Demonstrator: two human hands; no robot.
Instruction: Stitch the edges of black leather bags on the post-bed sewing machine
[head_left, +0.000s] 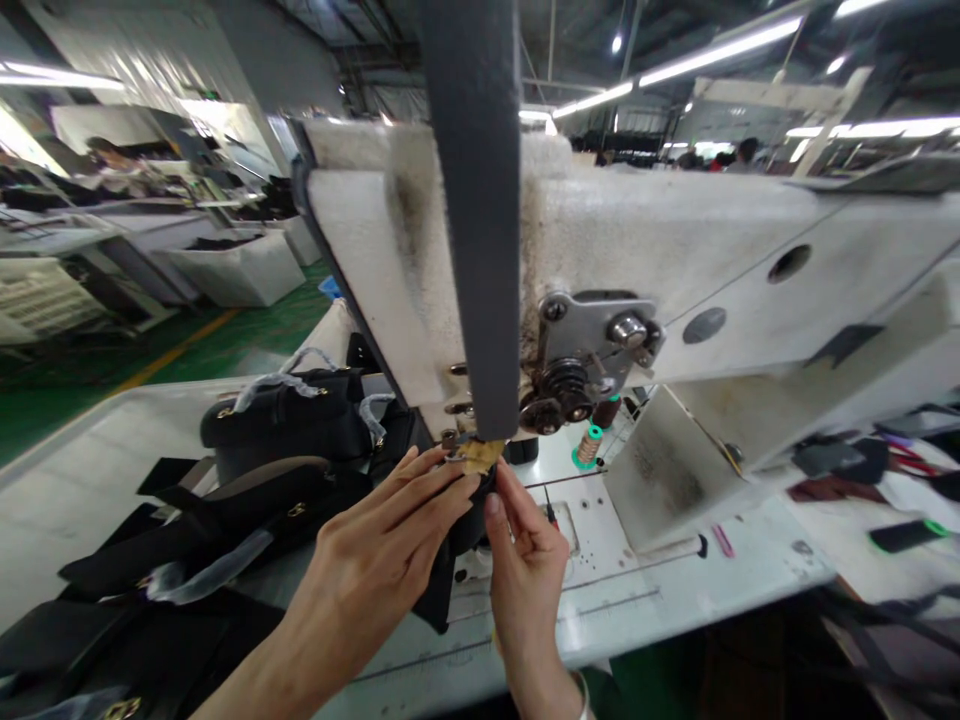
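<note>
A white sewing machine (352, 240) fills the middle of the view, with a dark grey vertical bar (480, 220) in front of its head. Beneath the head is a black bag piece (469, 525), and a tan patch (484, 457) shows by the presser foot. My left hand (390, 545) lies over the left side of the black piece, fingers stretched out flat towards the foot. On the other side, my right hand (525, 550) pinches the piece's edge between thumb and fingers. The needle point is hidden behind the bar and my fingers.
Black bags (300, 420) with plastic-wrapped handles fill a white bin (150, 410) at left. A thread spool (589, 447) stands behind the machine bed. A small screwdriver (551, 510) and a pink object (723, 541) lie on the table; a black thread cone (904, 537) lies far right.
</note>
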